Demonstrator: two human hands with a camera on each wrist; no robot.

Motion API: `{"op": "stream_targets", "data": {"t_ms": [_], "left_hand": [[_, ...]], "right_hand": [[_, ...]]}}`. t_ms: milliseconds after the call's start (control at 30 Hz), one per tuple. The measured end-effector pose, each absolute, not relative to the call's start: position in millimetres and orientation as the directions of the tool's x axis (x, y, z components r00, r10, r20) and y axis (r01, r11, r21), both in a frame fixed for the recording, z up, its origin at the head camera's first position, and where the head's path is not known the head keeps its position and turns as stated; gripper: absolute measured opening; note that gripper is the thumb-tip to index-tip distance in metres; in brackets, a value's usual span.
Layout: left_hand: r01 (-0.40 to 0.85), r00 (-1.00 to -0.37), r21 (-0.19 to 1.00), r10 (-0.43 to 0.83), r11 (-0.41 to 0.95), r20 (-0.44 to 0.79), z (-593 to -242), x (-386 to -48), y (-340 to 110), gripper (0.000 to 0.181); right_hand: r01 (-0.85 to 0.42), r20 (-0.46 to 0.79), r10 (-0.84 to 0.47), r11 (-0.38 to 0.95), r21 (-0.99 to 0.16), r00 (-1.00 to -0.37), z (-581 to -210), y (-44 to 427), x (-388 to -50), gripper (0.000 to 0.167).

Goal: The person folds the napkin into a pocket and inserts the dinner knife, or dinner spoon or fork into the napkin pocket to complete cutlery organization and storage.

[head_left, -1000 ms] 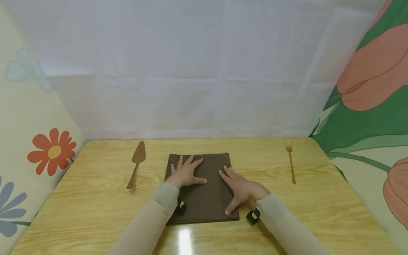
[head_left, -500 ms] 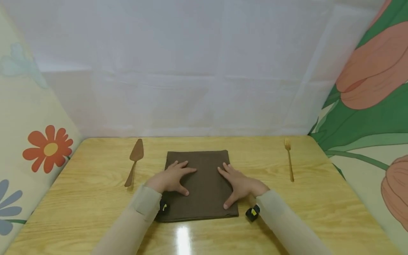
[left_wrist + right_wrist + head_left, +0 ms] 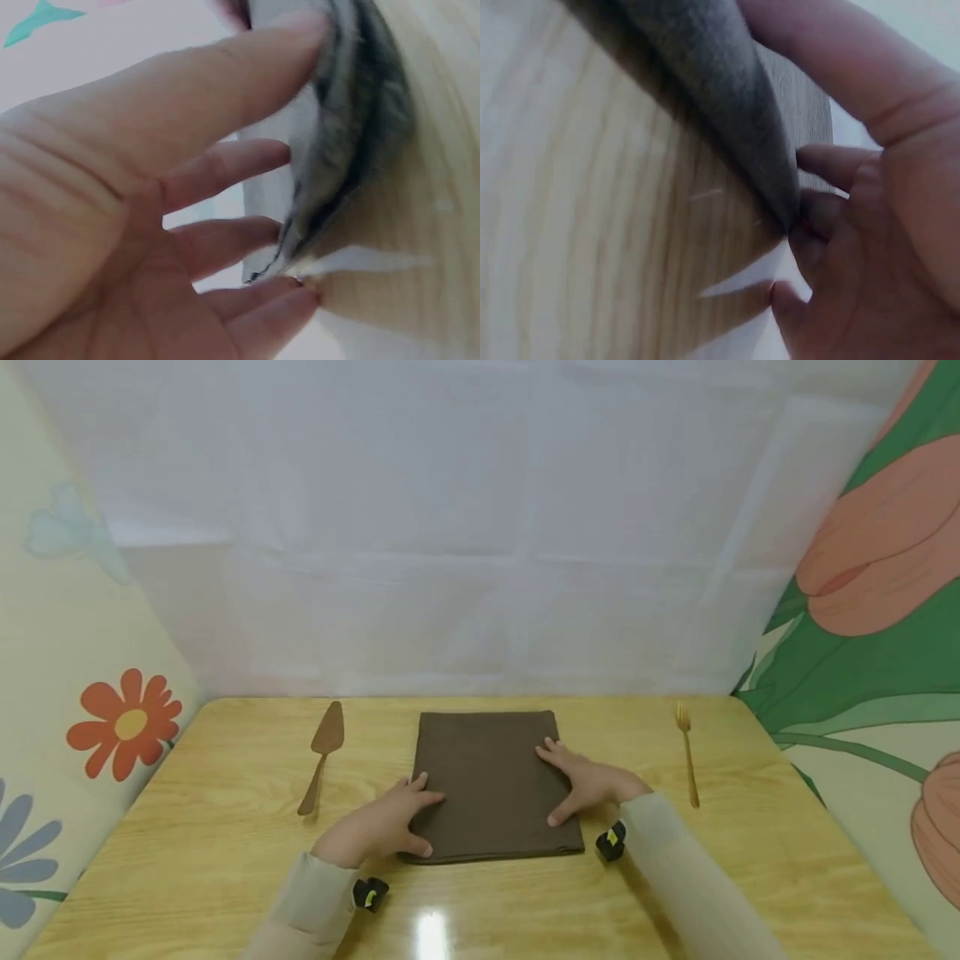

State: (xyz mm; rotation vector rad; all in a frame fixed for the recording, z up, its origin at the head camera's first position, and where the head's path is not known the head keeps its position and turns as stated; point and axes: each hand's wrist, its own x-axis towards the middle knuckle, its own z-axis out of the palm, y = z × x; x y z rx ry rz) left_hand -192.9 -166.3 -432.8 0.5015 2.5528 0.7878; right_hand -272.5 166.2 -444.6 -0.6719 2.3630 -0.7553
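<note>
A folded dark brown cloth [image 3: 487, 785] lies flat on the wooden table. At its left edge, toward the near corner, my left hand [image 3: 382, 825] rests with fingers spread; in the left wrist view the thumb touches the layered edge of the cloth [image 3: 367, 105]. My right hand [image 3: 595, 782] lies along the right edge, thumb and fingertips on the cloth's border. The right wrist view has the rounded cloth edge [image 3: 712, 67] beside the right hand [image 3: 885, 240]. Neither hand grips the fabric.
A cake server [image 3: 328, 731] lies left of the cloth, blade pointing away. On the far right is a gold fork [image 3: 689, 768]. A white sheet [image 3: 450, 527] hangs behind the table [image 3: 187, 827], and flowered panels stand on both sides.
My left hand has slid off the cloth's top to its left edge and nearer to me. The cloth has shifted slightly away and to the right, with the right hand still at its right edge.
</note>
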Motion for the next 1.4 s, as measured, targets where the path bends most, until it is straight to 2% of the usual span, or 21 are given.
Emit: {"op": "stream_targets", "data": {"t_ms": [167, 300, 400, 500, 700, 833, 933, 1033, 1133, 1267, 1400], "left_hand": [[0.248, -0.85, 0.595, 0.466, 0.764, -0.245, -437, -193, -168, 0.071], [0.306, -0.837, 0.584, 0.505, 0.752, -0.212, -434, -194, -164, 0.055], [0.375, -0.812, 0.565, 0.555, 0.735, -0.183, -430, -194, -159, 0.039], [0.449, -0.805, 0.526, 0.582, 0.722, -0.112, -430, -195, -155, 0.031], [0.544, -0.818, 0.44, 0.568, 0.715, 0.088, -432, -203, -149, 0.033], [0.545, -0.818, 0.45, 0.567, 0.708, 0.098, -432, -218, -142, 0.045], [0.529, -0.821, 0.452, 0.568, 0.719, 0.057, -433, -232, -141, 0.052], [0.517, -0.812, 0.439, 0.583, 0.735, -0.02, -436, -244, -142, 0.056], [0.499, -0.805, 0.421, 0.585, 0.757, -0.098, -439, -251, -143, 0.059], [0.452, -0.826, 0.375, 0.539, 0.809, -0.167, -442, -254, -146, 0.069], [0.414, -0.836, 0.367, 0.507, 0.833, -0.208, -444, -254, -148, 0.075]], "right_hand": [[-0.224, -0.332, -0.583, 0.682, -0.696, -0.742, -447, 170, -277, 0.102], [-0.205, -0.297, -0.563, 0.662, -0.721, -0.772, -448, 166, -280, 0.088], [-0.22, -0.265, -0.535, 0.678, -0.701, -0.802, -447, 161, -277, 0.076], [-0.261, -0.224, -0.497, 0.727, -0.635, -0.838, -441, 151, -267, 0.064], [-0.289, -0.201, -0.456, 0.79, -0.541, -0.867, -425, 123, -230, 0.045], [-0.279, -0.205, -0.409, 0.84, -0.465, -0.889, -416, 104, -206, 0.041], [-0.271, -0.186, -0.363, 0.88, -0.389, -0.913, -414, 89, -196, 0.035], [-0.258, -0.201, -0.341, 0.902, -0.347, -0.918, -415, 77, -193, 0.037], [-0.23, -0.238, -0.315, 0.917, -0.325, -0.919, -419, 69, -193, 0.052], [-0.2, -0.276, -0.289, 0.93, -0.309, -0.917, -425, 62, -190, 0.075], [-0.188, -0.283, -0.267, 0.942, -0.278, -0.921, -427, 56, -185, 0.081]]}}
